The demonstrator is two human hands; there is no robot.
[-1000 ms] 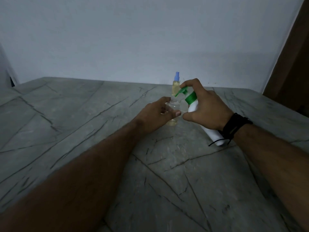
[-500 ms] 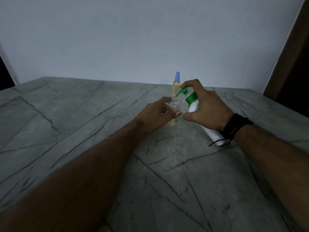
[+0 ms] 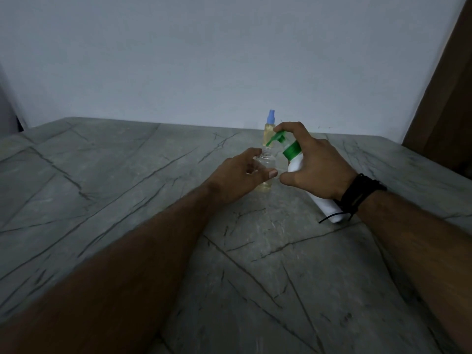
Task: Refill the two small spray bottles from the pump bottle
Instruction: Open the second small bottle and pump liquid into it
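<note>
My left hand [image 3: 240,172] grips a small clear spray bottle [image 3: 265,163] that stands uncapped on the table, a little yellowish liquid at its bottom. My right hand [image 3: 316,167] holds a white pump bottle [image 3: 297,162] with a green collar, tilted toward the small bottle. My forefinger rests on the green pump head [image 3: 277,137], whose spout points down at the open neck. Just behind them stands a second small spray bottle [image 3: 269,131], filled with yellow liquid and capped in blue.
Everything sits on a grey veined stone table [image 3: 127,200] that ends at a pale wall [image 3: 204,60]. A brown wooden panel [image 3: 449,98] rises at the far right. A black cord bracelet [image 3: 357,195] circles my right wrist.
Both hands and the bottles stay almost as they were; the pump spout stays over the open neck. The camera view has shifted slightly.
</note>
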